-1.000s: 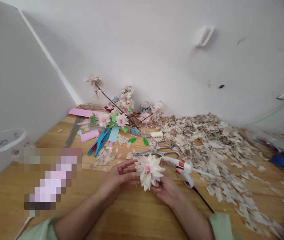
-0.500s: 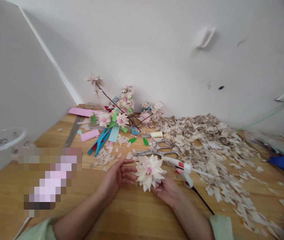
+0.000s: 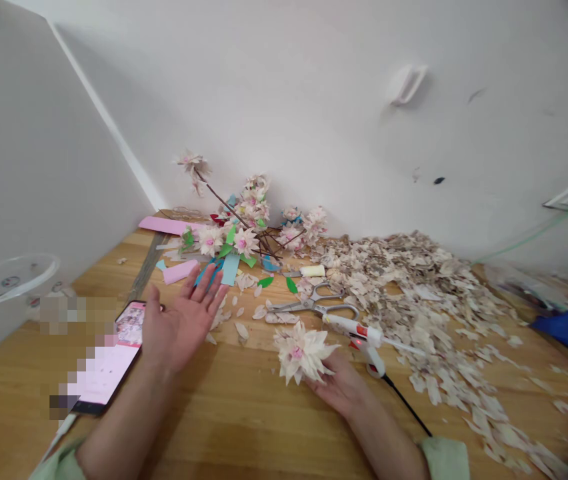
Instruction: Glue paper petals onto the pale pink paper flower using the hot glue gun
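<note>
My right hand (image 3: 340, 385) holds a cream paper flower (image 3: 302, 351) with a pink centre just above the wooden table (image 3: 244, 427), fingers curled under it. My left hand (image 3: 180, 319) is lifted off to the left with its palm up and fingers spread, holding nothing. It hovers between a phone (image 3: 109, 360) with a pink screen and a scatter of loose petals (image 3: 224, 313).
A white hot glue gun (image 3: 364, 337) with a black cord lies right of the flower, silver scissors (image 3: 314, 303) behind it. Finished flowers on stems (image 3: 244, 227) and coloured paper strips (image 3: 204, 273) sit by the wall. A big heap of petal scraps (image 3: 414, 287) spreads right. A clear container (image 3: 4, 280) stands far left.
My left hand has let go of the flower and swung left toward the phone, opening flat. My right hand keeps the flower, slightly lower.
</note>
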A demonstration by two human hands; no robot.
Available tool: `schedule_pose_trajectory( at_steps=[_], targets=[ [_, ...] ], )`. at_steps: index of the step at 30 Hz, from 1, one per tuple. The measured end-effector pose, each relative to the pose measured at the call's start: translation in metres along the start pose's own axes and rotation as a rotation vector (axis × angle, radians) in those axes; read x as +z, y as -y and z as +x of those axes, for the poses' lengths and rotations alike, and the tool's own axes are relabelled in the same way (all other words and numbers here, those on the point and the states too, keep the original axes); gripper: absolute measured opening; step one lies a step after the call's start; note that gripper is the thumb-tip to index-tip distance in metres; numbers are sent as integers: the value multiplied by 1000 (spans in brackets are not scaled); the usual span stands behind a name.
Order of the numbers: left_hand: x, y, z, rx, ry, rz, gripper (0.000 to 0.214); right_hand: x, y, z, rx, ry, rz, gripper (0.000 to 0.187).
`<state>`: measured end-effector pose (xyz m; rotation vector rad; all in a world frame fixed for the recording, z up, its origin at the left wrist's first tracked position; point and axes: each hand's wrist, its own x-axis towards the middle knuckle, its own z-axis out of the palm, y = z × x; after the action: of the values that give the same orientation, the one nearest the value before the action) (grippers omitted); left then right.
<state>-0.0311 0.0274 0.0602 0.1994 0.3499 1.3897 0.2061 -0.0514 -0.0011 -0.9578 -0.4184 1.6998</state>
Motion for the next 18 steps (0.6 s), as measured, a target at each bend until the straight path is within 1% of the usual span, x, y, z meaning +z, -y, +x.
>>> schedule_pose_trajectory(
  at_steps=[2, 3, 5, 8, 12, 13, 15, 17, 18],
  targets=[
    [0, -4, -2, 43, -13, 22, 65, -2, 1, 0, -9, -1, -10, 22],
    [1, -5, -3, 32, -27, 45, 62, -3, 1, 0, -15, 0, -14, 22],
    [2, -3, -6, -44, -65, 118, 53, -5, 3, 0, -27, 0, -20, 23],
    [3, 6, -8, -173, -123, 286, 40, -9, 5, -3, -42, -3, -25, 23],
    [-6, 27, -9, -195, -170, 560, 21, -7, 4, -9, -30, 1, -66, 21],
    [-10, 34, -10, -194, -159, 605, 21, -6, 4, -11, -27, 6, -79, 21],
    [-16, 49, -15, -251, -75, 615, 26, -1, 2, -13, -27, 21, -97, 25],
    [-21, 63, -22, -364, 13, 578, 31, 4, 0, -14, -89, 16, -163, 32],
    [-21, 68, -26, -399, 53, 560, 35, 6, -1, -14, -138, 4, -213, 34]
  ],
)
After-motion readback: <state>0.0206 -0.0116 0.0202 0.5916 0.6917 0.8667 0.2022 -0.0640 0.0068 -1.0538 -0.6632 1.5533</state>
